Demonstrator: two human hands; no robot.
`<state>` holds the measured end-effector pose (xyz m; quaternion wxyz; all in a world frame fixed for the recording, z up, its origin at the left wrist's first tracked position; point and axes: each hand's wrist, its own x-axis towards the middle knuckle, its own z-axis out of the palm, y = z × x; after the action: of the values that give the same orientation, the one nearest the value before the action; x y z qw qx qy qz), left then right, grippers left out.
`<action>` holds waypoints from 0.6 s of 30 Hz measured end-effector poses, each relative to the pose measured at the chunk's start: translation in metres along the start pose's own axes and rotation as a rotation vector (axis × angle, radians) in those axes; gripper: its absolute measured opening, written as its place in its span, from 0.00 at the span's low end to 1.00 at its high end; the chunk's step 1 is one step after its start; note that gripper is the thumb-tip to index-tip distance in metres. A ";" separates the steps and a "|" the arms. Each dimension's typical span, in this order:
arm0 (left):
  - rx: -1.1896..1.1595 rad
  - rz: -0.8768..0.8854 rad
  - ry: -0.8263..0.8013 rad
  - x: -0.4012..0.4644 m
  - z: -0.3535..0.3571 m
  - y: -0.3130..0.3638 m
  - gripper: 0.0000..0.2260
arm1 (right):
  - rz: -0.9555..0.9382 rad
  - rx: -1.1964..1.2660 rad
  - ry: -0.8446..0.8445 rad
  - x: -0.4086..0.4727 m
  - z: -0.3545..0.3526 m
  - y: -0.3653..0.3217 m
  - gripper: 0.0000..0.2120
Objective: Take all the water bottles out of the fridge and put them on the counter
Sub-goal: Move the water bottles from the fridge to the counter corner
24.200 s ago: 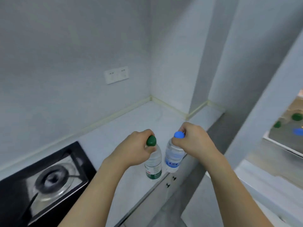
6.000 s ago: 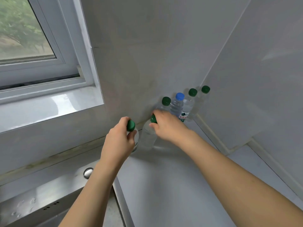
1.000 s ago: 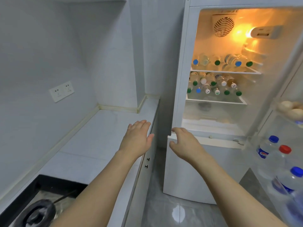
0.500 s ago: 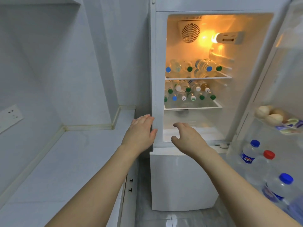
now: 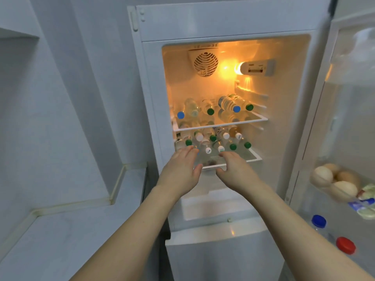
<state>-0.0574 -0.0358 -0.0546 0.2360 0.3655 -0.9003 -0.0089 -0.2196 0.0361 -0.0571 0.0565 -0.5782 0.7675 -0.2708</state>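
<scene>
Both of my hands have come forward since half a second ago, from the lower edge of the white open fridge (image 5: 227,23) up to the front of its lower glass shelf (image 5: 254,158) at the centre of the frame. My left hand (image 5: 180,171) reaches with fingers nearly straight and its grip empty, fingertips just short of the clear plastic water bottles lying on the lower shelf (image 5: 213,142), their green and white caps facing me. My right hand (image 5: 235,169) is beside it, fingers loosely spread, holding nothing either. A second row of clear bottles with blue and green caps (image 5: 211,107) lies on the upper shelf above. More blue- and red-capped bottles (image 5: 332,234) stand in the door rack at the lower right, under some pale eggs (image 5: 334,179). The grey-white tabletop (image 5: 60,230) at lower left shows no bottles in this view. I judge the job far from done: both shelves remain well stocked, and the next pair is not yet in my grip.
</scene>
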 end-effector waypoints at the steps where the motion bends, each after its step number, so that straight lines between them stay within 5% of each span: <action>1: 0.003 0.009 0.009 0.018 0.004 0.002 0.22 | 0.002 -0.004 0.016 0.015 -0.005 0.008 0.21; 11: 0.072 -0.028 0.084 0.140 0.029 -0.008 0.18 | -0.002 0.060 0.094 0.120 -0.033 0.049 0.18; 18: 0.009 -0.290 0.115 0.212 0.047 -0.049 0.17 | -0.018 0.127 0.068 0.196 -0.023 0.045 0.21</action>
<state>-0.1772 -0.2193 -0.0172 0.2819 0.4927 -0.8231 -0.0176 -0.3312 -0.1280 -0.0148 0.0645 -0.5707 0.7452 -0.3390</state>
